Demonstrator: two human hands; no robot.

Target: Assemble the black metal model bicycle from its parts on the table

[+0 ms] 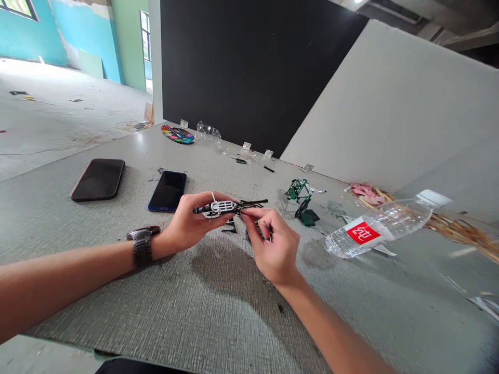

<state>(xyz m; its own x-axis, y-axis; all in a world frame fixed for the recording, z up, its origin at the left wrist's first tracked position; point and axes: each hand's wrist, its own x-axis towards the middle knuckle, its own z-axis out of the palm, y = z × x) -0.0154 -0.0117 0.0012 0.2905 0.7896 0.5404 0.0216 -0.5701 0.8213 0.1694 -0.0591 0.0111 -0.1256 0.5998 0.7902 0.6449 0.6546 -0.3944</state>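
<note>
My left hand [191,218] is closed around a black miniature bicycle [236,206], held just above the table. Its silver rear rack [223,207] faces up, and thin black handlebars point to the right. With thumb and index finger, my right hand [275,241] pinches the model near its middle; the exact part between the fingertips is hidden. Small black parts [230,226] lie on the table behind and below the hands. Right of them stands a green miniature bicycle [298,191], with a dark green piece [309,217] beside it.
Two phones, one black [99,179] and one blue-edged [168,191], lie to the left. A clear water bottle [390,223] rests on its side at the right, near dry straw-like strips [460,231]. A paint palette [178,135] and clear plastic packaging [208,133] sit at the back by the black panel [241,67].
</note>
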